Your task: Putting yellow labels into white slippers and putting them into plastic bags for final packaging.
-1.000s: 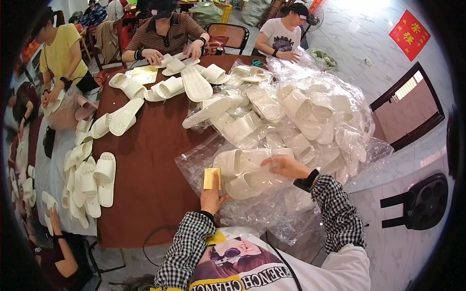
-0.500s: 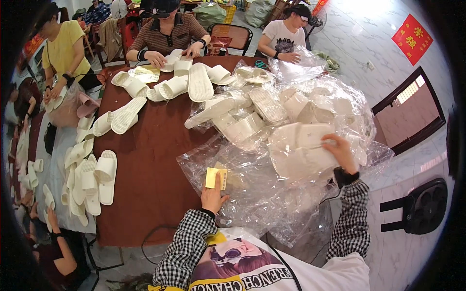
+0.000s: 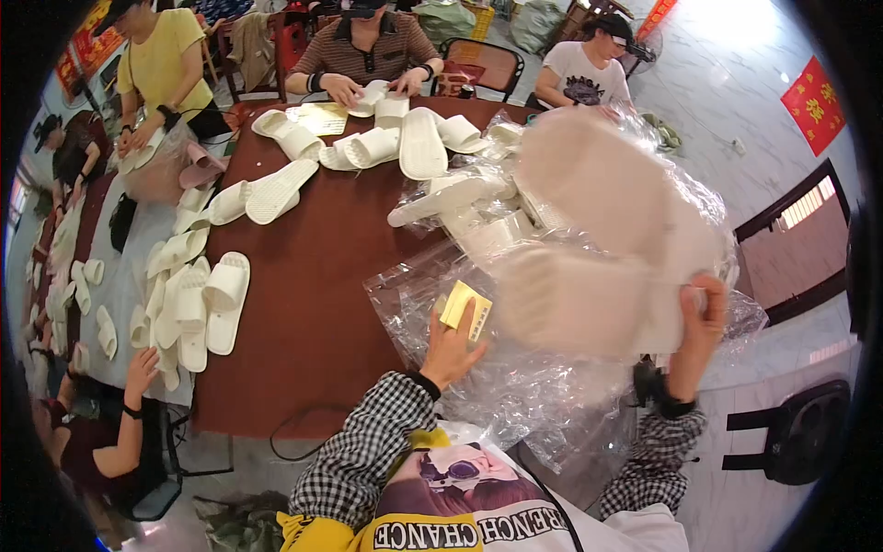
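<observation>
Fingers (image 3: 714, 287) of the right hand (image 3: 696, 327) curled, pinching a pair of white slippers (image 3: 593, 189) at the near right end. Pair held up, left of and beyond these fingers, one slipper farther out than the other (both blurred, so I cannot tell whether a bag surrounds them).

Left hand (image 3: 448, 354): index finger laid straight along a small stack of yellow cards (image 3: 457, 296), thumb apart to its right. Lower fingers hidden; cannot tell whether they press on the cards from beneath.

Clear plastic (image 3: 405, 276) lies wrinkled beyond the left fingers and to both sides of them, running on below the held pair.

Brown tablecloth (image 3: 294, 322) stretches out left of the left fingers. Farther left of them, loose slippers (image 3: 225, 294) overlap in a heap at the cloth's edge.

Well beyond the left fingers, a row of further slippers (image 3: 423, 143) runs along the far side, near a co-worker's hands (image 3: 342, 90), which touch slippers there. Yellow sheet (image 3: 319, 119) just beside those hands.

Plastic-covered slippers (image 3: 487, 235) sit between that row and the left fingers, slightly to their right
</observation>
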A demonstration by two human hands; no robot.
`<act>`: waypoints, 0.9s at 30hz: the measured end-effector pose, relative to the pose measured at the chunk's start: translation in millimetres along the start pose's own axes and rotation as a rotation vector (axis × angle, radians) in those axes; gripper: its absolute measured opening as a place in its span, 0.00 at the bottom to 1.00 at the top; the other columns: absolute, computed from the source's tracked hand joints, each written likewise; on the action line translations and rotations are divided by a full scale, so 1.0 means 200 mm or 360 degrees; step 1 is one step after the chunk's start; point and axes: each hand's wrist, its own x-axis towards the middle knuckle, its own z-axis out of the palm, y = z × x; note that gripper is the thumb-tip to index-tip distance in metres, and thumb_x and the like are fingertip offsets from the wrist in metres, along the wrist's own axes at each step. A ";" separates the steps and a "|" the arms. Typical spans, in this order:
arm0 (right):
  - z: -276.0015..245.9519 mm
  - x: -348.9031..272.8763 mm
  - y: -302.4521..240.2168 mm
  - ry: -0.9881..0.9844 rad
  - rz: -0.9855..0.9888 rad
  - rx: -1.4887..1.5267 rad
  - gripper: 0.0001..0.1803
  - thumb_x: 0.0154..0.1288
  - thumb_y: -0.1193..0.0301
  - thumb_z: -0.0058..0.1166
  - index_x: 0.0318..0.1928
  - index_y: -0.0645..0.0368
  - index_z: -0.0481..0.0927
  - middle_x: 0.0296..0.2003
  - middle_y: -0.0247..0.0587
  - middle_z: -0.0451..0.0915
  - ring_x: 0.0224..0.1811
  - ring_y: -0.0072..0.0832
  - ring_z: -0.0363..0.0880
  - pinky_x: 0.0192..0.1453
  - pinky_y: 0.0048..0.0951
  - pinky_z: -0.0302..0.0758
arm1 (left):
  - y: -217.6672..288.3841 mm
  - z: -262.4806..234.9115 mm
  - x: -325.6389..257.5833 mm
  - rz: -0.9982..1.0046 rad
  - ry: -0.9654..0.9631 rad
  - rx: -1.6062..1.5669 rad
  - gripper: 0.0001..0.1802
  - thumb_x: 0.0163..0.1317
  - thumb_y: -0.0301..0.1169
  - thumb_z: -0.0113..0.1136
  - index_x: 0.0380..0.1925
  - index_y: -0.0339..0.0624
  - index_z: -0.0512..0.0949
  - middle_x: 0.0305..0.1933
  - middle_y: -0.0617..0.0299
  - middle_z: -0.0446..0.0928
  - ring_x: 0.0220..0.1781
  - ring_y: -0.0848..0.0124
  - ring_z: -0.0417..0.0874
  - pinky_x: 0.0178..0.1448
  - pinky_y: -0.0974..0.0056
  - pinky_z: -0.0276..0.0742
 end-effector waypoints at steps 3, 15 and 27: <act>0.36 -0.19 0.07 -0.0356 0.0340 0.0452 0.06 0.64 0.81 0.55 0.40 0.58 0.77 0.38 0.29 0.74 0.43 0.16 0.69 0.50 0.19 0.67 | 0.04 -0.24 -0.12 -0.0239 0.0060 -0.0393 0.25 0.60 0.35 0.59 0.57 0.41 0.74 0.59 0.43 0.74 0.65 0.50 0.71 0.69 0.54 0.63; 0.92 -0.95 0.26 -0.2171 0.0744 0.0693 0.17 0.67 0.72 0.55 0.56 0.60 0.75 0.48 0.43 0.78 0.47 0.30 0.77 0.51 0.30 0.74 | -0.37 -0.85 -0.81 -0.1373 0.1226 -0.1683 0.37 0.73 0.48 0.46 0.75 0.51 0.44 0.66 0.55 0.65 0.62 0.65 0.72 0.59 0.58 0.75; 1.02 -0.79 0.83 -0.2338 -0.0929 -0.0977 0.35 0.56 0.64 0.63 0.66 0.38 0.68 0.69 0.40 0.61 0.74 0.48 0.52 0.74 0.66 0.45 | -0.36 -0.92 -0.75 -0.0951 0.0152 0.0166 0.52 0.52 0.24 0.62 0.75 0.44 0.44 0.68 0.40 0.63 0.68 0.45 0.66 0.71 0.51 0.61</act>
